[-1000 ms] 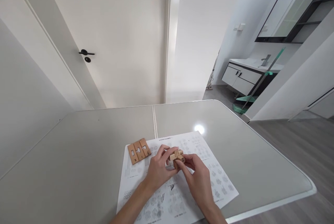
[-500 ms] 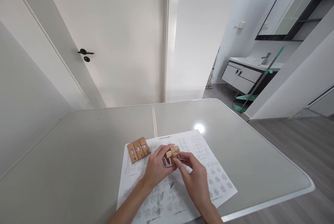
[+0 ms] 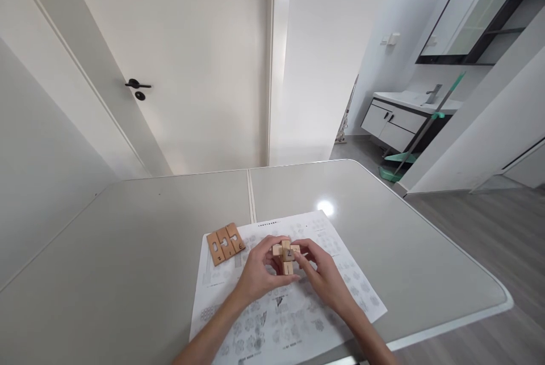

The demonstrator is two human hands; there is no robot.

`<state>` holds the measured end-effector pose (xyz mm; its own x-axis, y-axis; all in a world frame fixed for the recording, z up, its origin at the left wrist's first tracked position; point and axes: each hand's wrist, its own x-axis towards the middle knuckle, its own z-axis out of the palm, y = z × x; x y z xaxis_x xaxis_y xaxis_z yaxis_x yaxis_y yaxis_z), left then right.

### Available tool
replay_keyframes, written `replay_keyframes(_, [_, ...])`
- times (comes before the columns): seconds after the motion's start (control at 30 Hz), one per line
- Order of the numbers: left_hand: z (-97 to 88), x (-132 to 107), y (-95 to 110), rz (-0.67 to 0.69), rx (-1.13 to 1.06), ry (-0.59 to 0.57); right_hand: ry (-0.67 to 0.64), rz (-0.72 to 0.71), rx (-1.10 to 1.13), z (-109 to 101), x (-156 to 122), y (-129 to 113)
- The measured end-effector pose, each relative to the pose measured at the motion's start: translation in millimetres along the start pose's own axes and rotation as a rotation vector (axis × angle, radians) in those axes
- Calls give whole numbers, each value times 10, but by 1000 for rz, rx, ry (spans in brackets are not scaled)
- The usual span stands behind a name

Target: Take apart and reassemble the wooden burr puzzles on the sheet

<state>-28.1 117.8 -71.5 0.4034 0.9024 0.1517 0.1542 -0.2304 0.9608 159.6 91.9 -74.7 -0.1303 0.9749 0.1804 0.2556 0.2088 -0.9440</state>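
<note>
Between my two hands is a wooden burr puzzle [image 3: 288, 255] made of interlocking light blocks, with a dark mark like a Z or 2 on the face turned to me. My left hand [image 3: 260, 268] is closed round its left side, thumb below and fingers behind. From the right, my right hand [image 3: 320, 265] grips it, fingertips on the right block and the thumb near the marked face. Some fingertips are hidden behind the puzzle. Under both hands lies a printed sheet [image 3: 293, 319] covered with small grey diagrams. Three flat brown wooden pieces [image 3: 226, 244], with cut-outs and numbers, lie side by side left of my hands.
The sheet lies on a grey table [image 3: 128, 251] with a pale rim and a seam across it. Behind the table stands a white door with a black handle [image 3: 138, 84]. At the far right are a washbasin cabinet [image 3: 394, 121] and a green broom and dustpan [image 3: 400, 163].
The burr puzzle has been turned, so its marked block now faces me and its cross shape shows. My right hand has shifted to its right side, with the forearm swung further right.
</note>
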Motion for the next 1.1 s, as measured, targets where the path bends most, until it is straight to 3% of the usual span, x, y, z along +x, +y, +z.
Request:
replay_keyframes(0.27, [-13,-6,11,8,41,-42,-88,95,-36,-7,-19,-13])
replay_keyframes(0.53, [-30,-16,24,163,253,-63,-167,166,87,-28,-37,69])
replay_keyframes(0.67, [-17,-21,-25,83,255,-91,-164,196,177,-52,-34,95])
replay_keyframes(0.77, [7,-26,-97,-11,213,-56,-82,208,186,-120,16,157])
replay_keyframes(0.93, [29,-17,-173,-64,166,119,230,231,23,-375,177,381])
replay_keyframes(1.1, [31,-18,-209,-88,175,125,369,266,-165,-536,332,582])
